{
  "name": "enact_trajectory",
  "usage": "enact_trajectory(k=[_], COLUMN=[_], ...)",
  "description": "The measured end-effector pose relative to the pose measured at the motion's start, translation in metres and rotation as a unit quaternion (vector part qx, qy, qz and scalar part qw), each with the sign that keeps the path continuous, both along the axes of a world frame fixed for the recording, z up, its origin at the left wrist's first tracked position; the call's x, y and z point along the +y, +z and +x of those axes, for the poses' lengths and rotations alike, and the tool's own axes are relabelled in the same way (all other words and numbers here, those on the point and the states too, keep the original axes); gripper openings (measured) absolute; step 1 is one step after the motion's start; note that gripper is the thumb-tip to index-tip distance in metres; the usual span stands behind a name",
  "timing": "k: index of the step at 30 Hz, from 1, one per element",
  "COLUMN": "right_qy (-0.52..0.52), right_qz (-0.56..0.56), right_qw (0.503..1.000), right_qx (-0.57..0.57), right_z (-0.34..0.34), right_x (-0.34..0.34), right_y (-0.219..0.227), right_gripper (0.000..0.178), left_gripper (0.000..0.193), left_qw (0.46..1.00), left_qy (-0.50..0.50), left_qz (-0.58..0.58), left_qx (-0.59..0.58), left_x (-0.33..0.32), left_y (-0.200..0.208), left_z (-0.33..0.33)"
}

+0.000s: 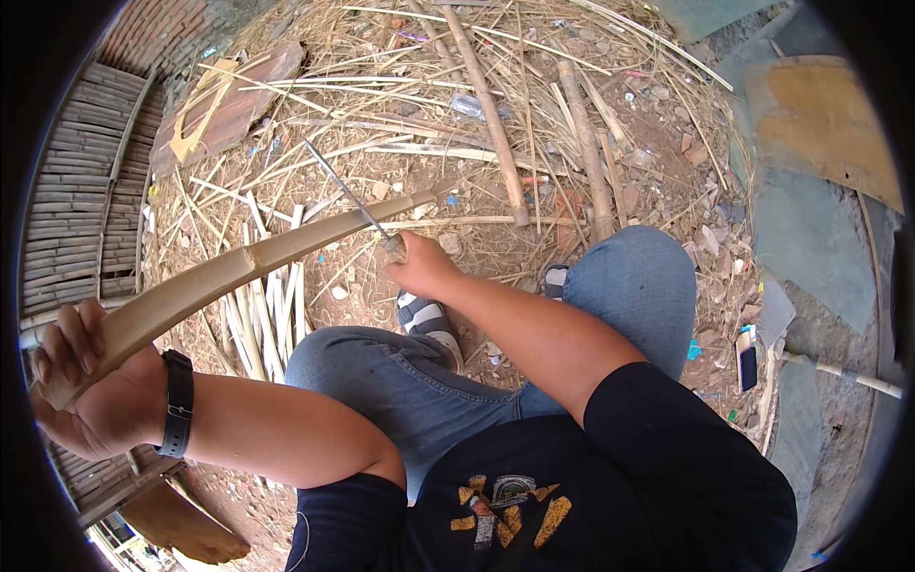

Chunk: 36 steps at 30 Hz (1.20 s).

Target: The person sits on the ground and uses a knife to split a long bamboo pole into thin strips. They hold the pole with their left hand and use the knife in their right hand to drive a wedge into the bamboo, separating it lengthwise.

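A long split length of bamboo [205, 278] slants across the left half of the view, its hollow inner face showing. At its near left end my left hand [105, 391] is wrapped round it, fingers over the upper edge. My right hand [419, 264] is closed on the handle of a long, thin-bladed knife [345, 189]. The blade points up and to the left and crosses the bamboo near its far, narrow end. Whether the edge bites into the bamboo, I cannot tell. Most of the knife's handle is hidden in my fist.
Pale split strips [262, 319] lie in a pile below the bamboo. Round poles [491, 114] and loose strips litter the ground ahead. A slatted bamboo wall [71, 191] stands at left; grey sheets [810, 238] lie at right. A phone [747, 360] lies near my bent knee [634, 286].
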State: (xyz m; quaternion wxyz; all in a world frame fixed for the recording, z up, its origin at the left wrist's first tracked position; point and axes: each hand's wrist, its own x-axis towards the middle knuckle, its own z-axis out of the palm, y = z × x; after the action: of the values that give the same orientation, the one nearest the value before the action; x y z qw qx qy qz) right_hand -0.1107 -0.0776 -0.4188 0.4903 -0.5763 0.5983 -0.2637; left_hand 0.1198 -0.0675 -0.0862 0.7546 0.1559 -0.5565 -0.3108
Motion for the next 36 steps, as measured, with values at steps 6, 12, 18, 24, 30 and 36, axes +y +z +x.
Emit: enact_trajectory(k=[6,12,18,24,30,36], right_qy=[-0.019,0.03,-0.041,-0.03,-0.006,-0.013], right_qz=[0.025,0.004,0.044,0.042,0.024,0.04], right_qw=[0.999,0.999,0.998,0.999,1.0,0.999], right_qx=[0.008,-0.031,0.019,0.014,0.015,0.016], right_z=[-0.002,0.001,-0.005,-0.003,0.0,0.0], right_x=[0.0,-0.001,0.003,0.002,-0.001,0.001], right_y=[-0.009,0.023,-0.016,-0.007,0.004,0.006], right_gripper=[0.049,0.047,0.043,0.044,0.045,0.047], left_gripper=[0.026,0.025,0.026,0.026,0.025,0.024], left_qw=[1.0,1.0,0.999,0.999,1.0,0.999], left_qy=[0.024,0.017,0.046,0.033,0.018,0.03], left_qz=[0.008,0.016,0.013,-0.003,0.004,0.005], left_qx=[0.005,0.01,0.007,0.005,0.003,0.009], left_x=[0.0,0.001,0.0,-0.001,0.0,-0.001], left_y=[-0.002,0.002,0.001,0.0,0.001,-0.001], left_z=[0.003,0.001,0.0,-0.007,-0.006,0.003])
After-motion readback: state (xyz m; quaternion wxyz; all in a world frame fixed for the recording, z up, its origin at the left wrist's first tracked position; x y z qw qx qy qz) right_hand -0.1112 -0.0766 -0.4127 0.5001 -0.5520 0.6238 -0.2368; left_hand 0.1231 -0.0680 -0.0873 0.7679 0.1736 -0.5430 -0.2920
